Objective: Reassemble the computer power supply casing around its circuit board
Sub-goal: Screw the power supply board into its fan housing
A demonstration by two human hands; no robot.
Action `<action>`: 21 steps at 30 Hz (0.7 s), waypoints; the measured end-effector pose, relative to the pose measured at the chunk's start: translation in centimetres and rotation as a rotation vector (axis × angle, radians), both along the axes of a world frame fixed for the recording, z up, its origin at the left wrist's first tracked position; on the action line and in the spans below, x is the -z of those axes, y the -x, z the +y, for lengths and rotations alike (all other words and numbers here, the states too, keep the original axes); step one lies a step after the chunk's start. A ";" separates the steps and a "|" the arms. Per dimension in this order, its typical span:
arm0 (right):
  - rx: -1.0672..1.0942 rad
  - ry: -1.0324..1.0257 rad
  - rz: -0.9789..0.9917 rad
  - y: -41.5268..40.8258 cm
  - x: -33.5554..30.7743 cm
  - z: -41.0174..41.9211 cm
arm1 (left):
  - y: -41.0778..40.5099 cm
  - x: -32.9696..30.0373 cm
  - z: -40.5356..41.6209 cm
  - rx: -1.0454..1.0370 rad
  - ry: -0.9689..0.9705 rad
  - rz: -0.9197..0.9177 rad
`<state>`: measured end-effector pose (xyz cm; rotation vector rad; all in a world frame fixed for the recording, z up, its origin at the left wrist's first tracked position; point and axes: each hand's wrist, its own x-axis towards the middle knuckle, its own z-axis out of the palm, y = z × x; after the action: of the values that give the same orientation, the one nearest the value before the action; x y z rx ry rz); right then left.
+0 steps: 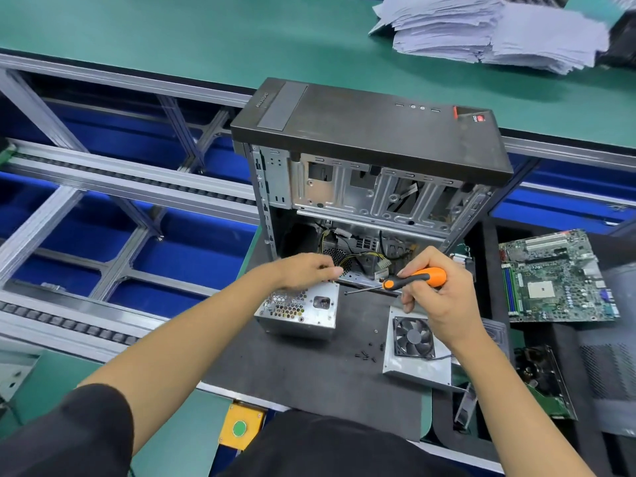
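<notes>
The silver power supply casing (303, 309), with a honeycomb vent and a socket on its face, sits on the black mat in front of the open computer tower (371, 156). My left hand (306, 268) rests on the casing's top rear edge, fingers curled by the cables; what it pinches is hidden. My right hand (437, 287) grips an orange and black screwdriver (409, 280) whose shaft points left toward the casing. A separate metal cover panel with a black fan (413, 342) lies flat to the right, under my right wrist.
Several small black screws (370, 352) lie loose on the mat between casing and fan panel. A green motherboard (557, 277) lies at right, other parts below it. Paper stacks (481, 29) sit on the far green bench. A yellow button box (241, 428) is near my body.
</notes>
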<state>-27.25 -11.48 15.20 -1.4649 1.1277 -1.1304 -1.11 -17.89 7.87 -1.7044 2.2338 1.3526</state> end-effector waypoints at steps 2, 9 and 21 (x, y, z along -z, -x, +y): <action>-0.003 -0.004 -0.010 -0.2 0.0 0.0 | 0.3 0.0 -1.2 0.137 -0.245 0.011; 0.007 -0.025 -0.009 -0.6 -0.1 0.1 | 0.2 1.3 -3.5 0.309 -0.490 0.025; -0.022 -0.053 0.150 -1.6 1.1 -0.4 | -0.2 2.5 -3.7 0.247 -0.483 0.052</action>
<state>-25.64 -11.90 14.14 -1.5371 1.2326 -0.9813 -0.90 -21.61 5.35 -1.2043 1.8496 1.7025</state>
